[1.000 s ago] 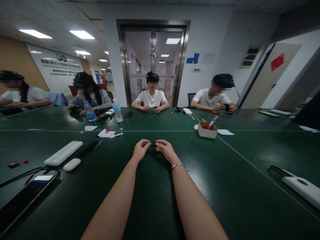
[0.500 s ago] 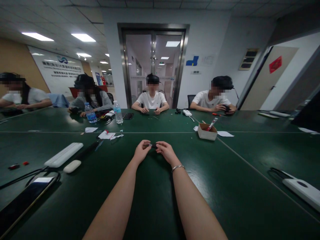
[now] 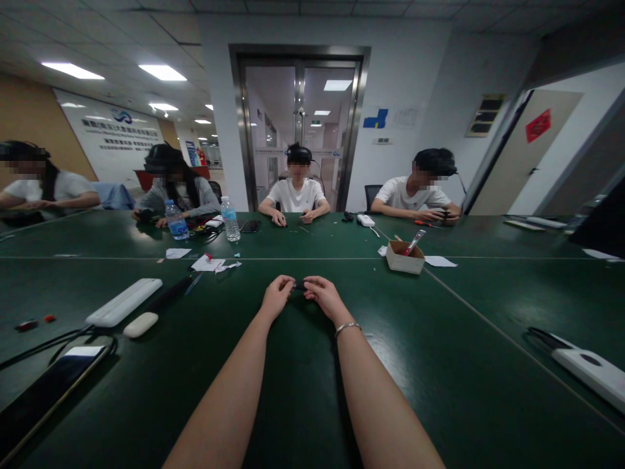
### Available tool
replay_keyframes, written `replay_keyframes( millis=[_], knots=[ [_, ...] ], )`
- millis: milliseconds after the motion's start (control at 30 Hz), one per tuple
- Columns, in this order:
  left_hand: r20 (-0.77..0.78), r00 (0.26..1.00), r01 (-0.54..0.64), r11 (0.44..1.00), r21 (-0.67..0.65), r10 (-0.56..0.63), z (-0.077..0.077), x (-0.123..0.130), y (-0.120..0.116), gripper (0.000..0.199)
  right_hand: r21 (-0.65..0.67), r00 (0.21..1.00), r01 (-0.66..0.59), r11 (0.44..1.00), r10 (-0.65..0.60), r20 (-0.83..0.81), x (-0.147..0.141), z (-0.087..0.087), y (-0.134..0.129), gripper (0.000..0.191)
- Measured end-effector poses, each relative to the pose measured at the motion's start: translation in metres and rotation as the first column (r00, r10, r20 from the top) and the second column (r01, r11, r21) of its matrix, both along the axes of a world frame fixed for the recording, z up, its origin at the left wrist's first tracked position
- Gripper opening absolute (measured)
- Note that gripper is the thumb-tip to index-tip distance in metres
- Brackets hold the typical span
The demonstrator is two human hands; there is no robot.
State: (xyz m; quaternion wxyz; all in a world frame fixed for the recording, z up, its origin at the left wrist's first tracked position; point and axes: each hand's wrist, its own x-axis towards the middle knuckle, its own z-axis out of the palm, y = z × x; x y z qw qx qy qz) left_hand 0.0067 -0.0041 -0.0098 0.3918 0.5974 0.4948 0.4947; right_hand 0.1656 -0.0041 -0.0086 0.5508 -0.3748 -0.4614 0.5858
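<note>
Above the middle of the table, a small black object bridges the fingertips of both hands. It is too small and too covered by fingers to name. My left hand pinches its left end, thumb and fingers together. My right hand, with a silver bracelet at the wrist, grips the right end in the same way. Both forearms reach forward over the dark green table.
On my left lie a phone, a white power bank, a white oval case and cables. Ahead are paper scraps, two water bottles and a small box. A white device is at right. Several people sit opposite.
The pale end of the small object at my left fingers shows less now. My hands have barely moved. The person opposite has shifted one hand slightly down onto the table.
</note>
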Motion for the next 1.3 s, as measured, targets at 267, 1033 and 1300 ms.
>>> replay_keyframes(
  millis=[267, 1033, 1300],
  knots=[
    [0.034, 0.999, 0.013, 0.999, -0.048, -0.011, -0.0017, 0.0005, 0.0018, 0.032, 0.003, 1.000, 0.003, 1.000, -0.003, 0.002, -0.0009, -0.0011, 0.0013, 0.030],
    [0.008, 0.999, 0.047, 0.998, -0.041, -0.047, -0.0014, -0.0014, 0.0002, 0.030, -0.002, 1.000, -0.003, 1.000, 0.003, 0.000, -0.0011, -0.0010, 0.0017, 0.028],
    [-0.026, 0.999, 0.041, 0.999, 0.007, -0.040, -0.0017, -0.0011, -0.0006, 0.029, -0.001, 1.000, -0.015, 1.000, 0.015, -0.015, -0.0010, -0.0004, 0.0013, 0.028]
  ],
)
